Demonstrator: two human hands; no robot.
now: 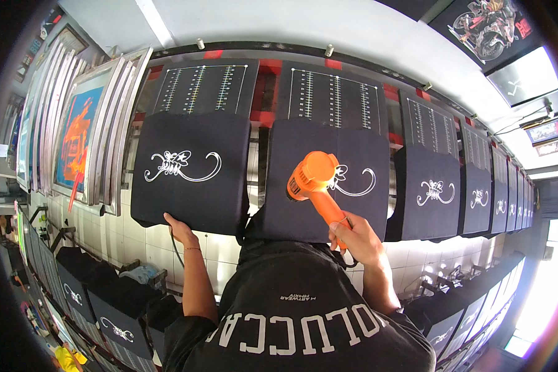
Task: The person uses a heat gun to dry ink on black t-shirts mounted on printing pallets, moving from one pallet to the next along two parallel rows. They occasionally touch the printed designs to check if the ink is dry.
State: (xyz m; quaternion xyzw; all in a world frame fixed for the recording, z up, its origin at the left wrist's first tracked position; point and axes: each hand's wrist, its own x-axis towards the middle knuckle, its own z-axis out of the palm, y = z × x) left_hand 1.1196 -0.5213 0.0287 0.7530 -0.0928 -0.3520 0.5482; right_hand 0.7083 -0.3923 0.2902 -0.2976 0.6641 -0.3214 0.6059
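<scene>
At centre frame, your right hand (361,240) was closed round the handle of an orange heat gun (316,173). Its head hung over a black cloth (307,220), hiding the left part of that piece's white scroll print (363,186). Your hands were well apart. Left of centre, your left hand (181,230) was at the lower edge of a second black cloth (192,139), its white floral print fully visible. A dark cord (177,251) ran down from that hand; you could not tell whether the fingers gripped it. Upper left: framed printing screens (80,133) stood in a row.
</scene>
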